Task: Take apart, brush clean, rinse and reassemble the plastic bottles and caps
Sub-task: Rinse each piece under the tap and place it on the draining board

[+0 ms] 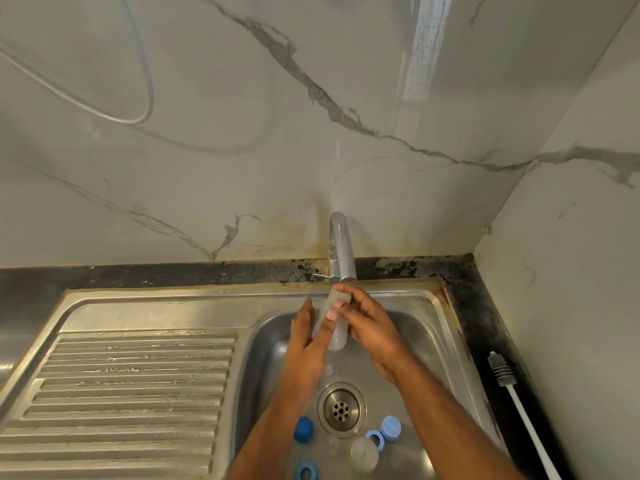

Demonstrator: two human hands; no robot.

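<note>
A clear plastic bottle [336,337] is held tilted under the chrome tap [341,249], its mouth up near the spout. My left hand [310,344] cradles the bottle's side from the left. My right hand [367,323] grips its upper part, fingers over the neck. On the sink floor lie a dark blue cap [303,429], a blue ring [305,471], a light blue cap [391,428], a light blue ring [375,439] and a clear round part [363,455]. A bottle brush [519,410] with a white handle rests on the dark counter at the right.
The steel sink basin [266,341] has a drain [341,408] in its middle. A ribbed draining board [131,386] stretches to the left. Marble-patterned walls close in behind and at the right. A thin hose [104,112] hangs on the back wall.
</note>
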